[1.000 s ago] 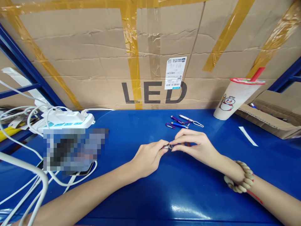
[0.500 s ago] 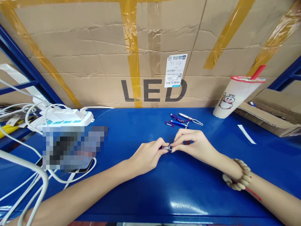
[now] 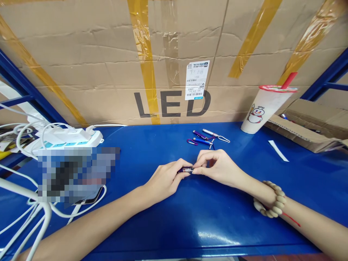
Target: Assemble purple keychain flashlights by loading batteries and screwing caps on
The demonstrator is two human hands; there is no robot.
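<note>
Over the middle of the blue table, both hands meet at a small dark purple keychain flashlight (image 3: 187, 170) with a pale label on its barrel. My left hand (image 3: 165, 180) is closed around its left part, thumb and fingers pinching it. The thumb and fingertips of my right hand (image 3: 216, 166) pinch its right end, and I cannot make out that tip. Just beyond lie similar small flashlights: a purple one (image 3: 200, 135), a blue one (image 3: 202, 141) and a silver one (image 3: 210, 132), with carabiner clips.
A tilted-looking drink cup (image 3: 255, 115) with a red straw stands at the back right, beside an open cardboard box (image 3: 299, 135). A white strip (image 3: 278, 150) lies near it. At left are a power strip (image 3: 89, 139) and white cables (image 3: 78, 216). A large carton (image 3: 108, 79) backs the table (image 3: 168, 224).
The flashlight now shows more of its labelled barrel between the hands. Both hands still pinch it. The whole view has shifted slightly, so the table items appear further left.
</note>
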